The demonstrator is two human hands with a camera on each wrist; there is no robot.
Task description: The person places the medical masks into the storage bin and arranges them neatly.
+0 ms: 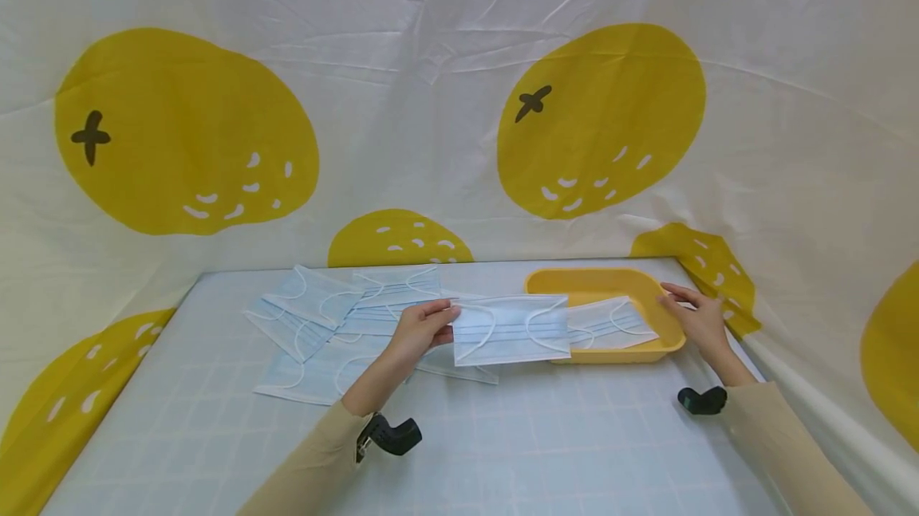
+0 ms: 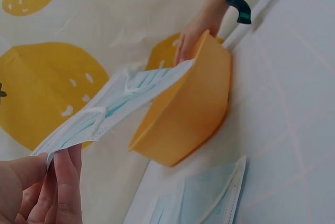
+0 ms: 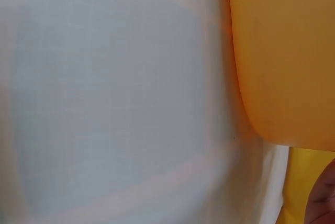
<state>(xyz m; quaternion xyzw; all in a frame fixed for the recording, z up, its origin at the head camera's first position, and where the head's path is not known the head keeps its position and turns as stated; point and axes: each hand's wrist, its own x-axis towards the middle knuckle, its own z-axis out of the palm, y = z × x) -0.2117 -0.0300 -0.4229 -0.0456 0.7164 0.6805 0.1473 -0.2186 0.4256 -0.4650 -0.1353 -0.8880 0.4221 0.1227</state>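
Note:
My left hand (image 1: 424, 324) pinches a light blue disposable face mask (image 1: 511, 330) by its left edge, between thumb and fingers. The mask is stretched flat in the air, its white ear loops facing me, and its right end overlaps the yellow plastic tray (image 1: 553, 283). Inside that tray lies another face mask (image 1: 617, 323), partly hidden behind the held one. At the tray's right end, my right hand (image 1: 704, 324) holds the rim, thumb over the inner side. The right wrist view shows the tray's outer wall (image 3: 288, 62) and only a bit of the hand.
Several loose face masks (image 1: 309, 297) overlap in a spread pile on the left of the table (image 1: 546, 436), some partly behind my left forearm. A white cloth (image 1: 424, 117) with big yellow fruit prints hangs behind the table and along its sides.

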